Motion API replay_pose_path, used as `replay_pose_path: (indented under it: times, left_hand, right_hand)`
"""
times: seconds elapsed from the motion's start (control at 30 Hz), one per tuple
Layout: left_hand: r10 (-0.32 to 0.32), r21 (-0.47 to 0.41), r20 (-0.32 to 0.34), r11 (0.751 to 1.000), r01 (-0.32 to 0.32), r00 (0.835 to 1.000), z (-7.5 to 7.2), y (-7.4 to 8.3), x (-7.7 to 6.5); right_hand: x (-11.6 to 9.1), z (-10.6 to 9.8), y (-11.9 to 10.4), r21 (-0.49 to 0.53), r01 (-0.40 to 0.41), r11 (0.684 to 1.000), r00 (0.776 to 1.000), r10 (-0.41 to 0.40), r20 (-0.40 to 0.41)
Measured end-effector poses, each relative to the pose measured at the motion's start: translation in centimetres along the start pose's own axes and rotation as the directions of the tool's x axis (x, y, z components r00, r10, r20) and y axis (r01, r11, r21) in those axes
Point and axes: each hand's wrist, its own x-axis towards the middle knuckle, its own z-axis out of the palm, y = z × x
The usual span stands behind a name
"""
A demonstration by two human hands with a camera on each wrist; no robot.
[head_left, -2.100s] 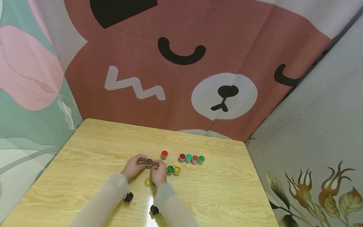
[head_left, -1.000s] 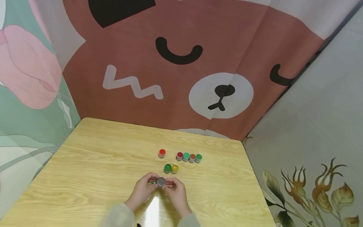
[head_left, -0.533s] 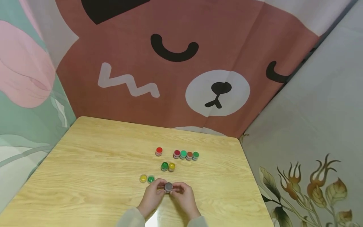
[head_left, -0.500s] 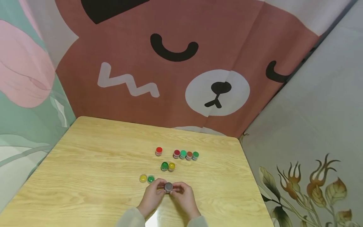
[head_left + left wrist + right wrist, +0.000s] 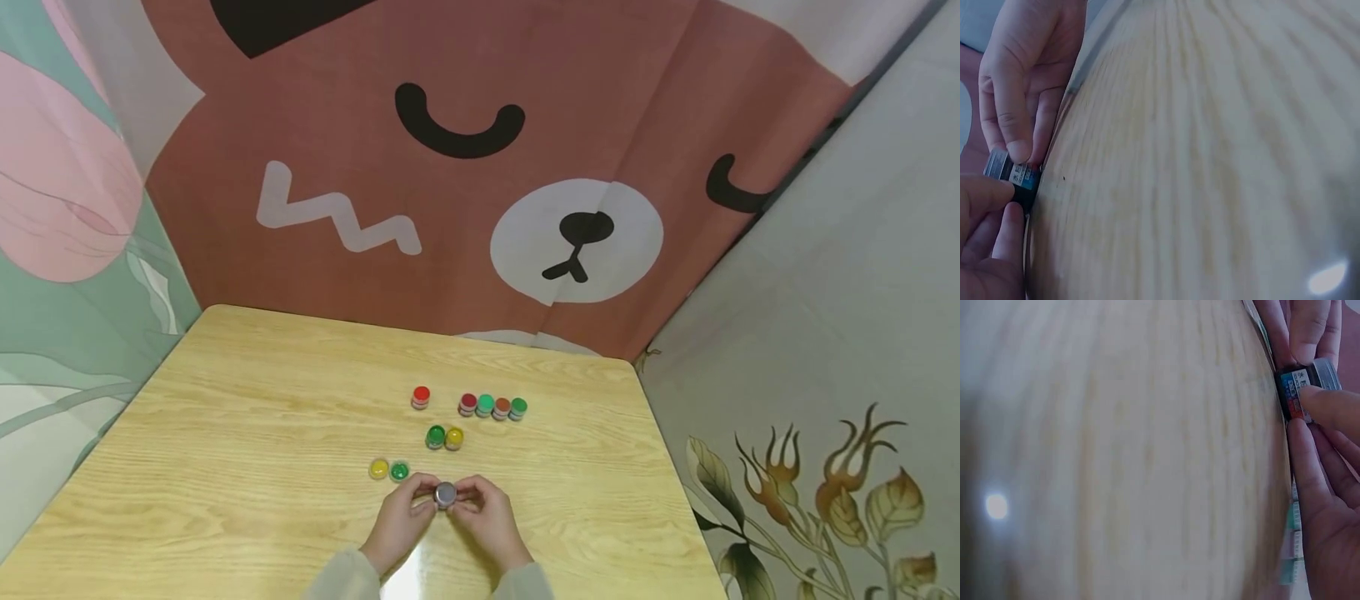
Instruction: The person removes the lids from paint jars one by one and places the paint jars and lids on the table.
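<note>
A small round paint pot (image 5: 446, 495) with a dark grey top is near the front of the table. My left hand (image 5: 402, 518) pinches its left side between thumb and fingers. From the other side my right hand (image 5: 488, 518) pinches it the same way. In the left wrist view the pot (image 5: 1015, 175) shows a printed label and a clear rim, low over the wood. The right wrist view shows the label of the pot (image 5: 1300, 392) too, with fingertips of both hands around it. Just beyond my left fingers lie a flat green lid (image 5: 400, 472) and a yellow lid (image 5: 378, 469).
Behind the hands, a green pot (image 5: 436, 437) and a yellow pot (image 5: 453, 439) stand side by side with glossy insides showing. Farther back are a red pot (image 5: 421, 397) and a row of several pots (image 5: 485, 407). A fabric backdrop (image 5: 337, 283) rises behind the wooden table (image 5: 255, 400).
Over the two seconds both hands have brought the grey-topped pot toward the front and right, uncovering the green and yellow lids. In the last half second hands and pot have hardly moved.
</note>
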Motion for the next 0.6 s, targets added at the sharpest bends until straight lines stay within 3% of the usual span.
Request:
replay_pose_path:
  times: [0.1,0.23,0.4,0.6]
  left_hand:
    - [0.008,-0.012,0.016,1.000,-0.008,1.000,-0.2,-0.3,0.0]
    - [0.037,-0.010,0.045,0.999,-0.037,0.998,-0.4,-0.8,0.1]
    - [0.046,0.004,0.079,0.999,-0.046,0.996,-0.6,-1.1,0.1]
    - [0.027,0.045,0.090,0.998,-0.031,0.996,-1.0,-1.2,0.1]
  right_hand:
    - [0.3,-0.1,0.2,-0.008,-0.014,1.000,1.000,0.014,0.014]
    - [0.1,-0.1,-1.2,-0.022,-0.040,0.999,0.999,0.041,0.025]
    - [-0.3,-0.2,-2.7,-0.018,-0.011,1.000,0.999,0.011,0.035]
    - [0.3,-0.3,-0.4,-0.053,-0.028,0.998,0.999,0.029,0.033]
